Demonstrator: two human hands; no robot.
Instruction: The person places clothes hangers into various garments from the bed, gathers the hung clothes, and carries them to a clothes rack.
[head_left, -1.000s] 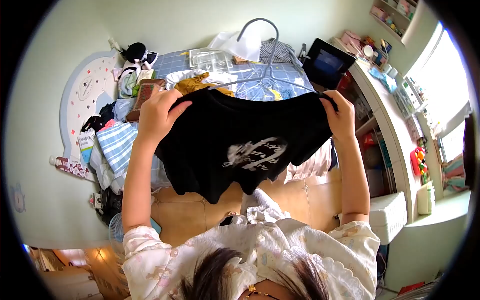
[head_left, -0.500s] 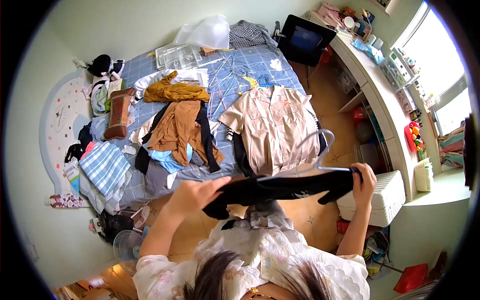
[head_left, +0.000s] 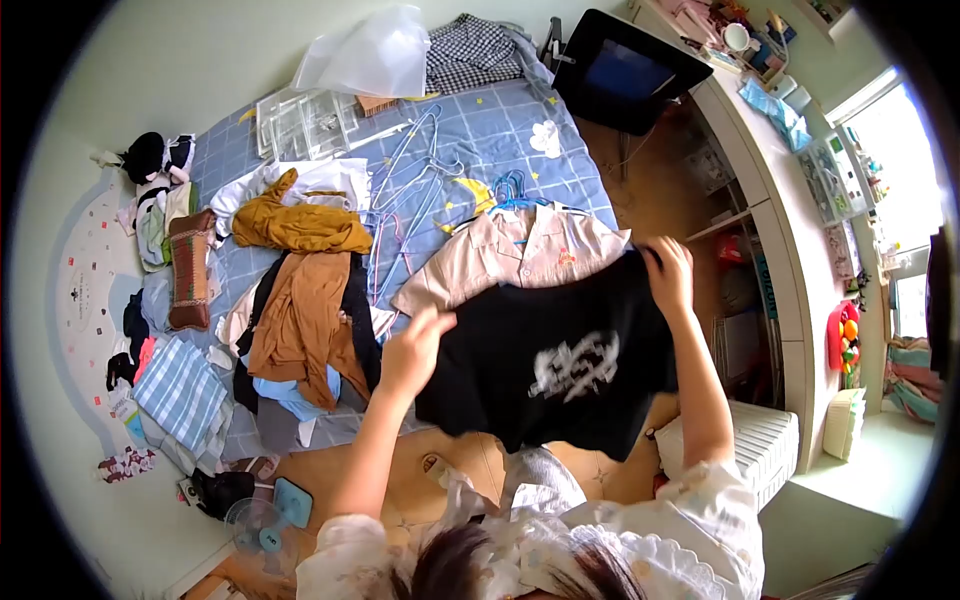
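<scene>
A black shirt (head_left: 540,370) with white lettering hangs spread between my two hands, over the near edge of the bed. My left hand (head_left: 412,350) is closed on its left shoulder, and my right hand (head_left: 668,275) grips the right shoulder. The hanger seen in it earlier cannot be made out now. Just beyond it lies a beige short-sleeved shirt (head_left: 520,250), its lower part hidden by the black one. Blue hangers (head_left: 512,190) show at the beige shirt's collar.
On the bed (head_left: 580,170) are brown clothes (head_left: 305,325), a mustard garment (head_left: 300,220), loose hangers (head_left: 415,150), clear plastic boxes (head_left: 300,125) and a brown pillow (head_left: 189,270). A black chair (head_left: 625,75), a desk (head_left: 775,240) and a white box (head_left: 750,450) stand right.
The black shirt was lowered and tilted nearly edge-on, then lifted and spread with its lettering showing over the beige shirt. The view has shifted. Both hands keep hold.
</scene>
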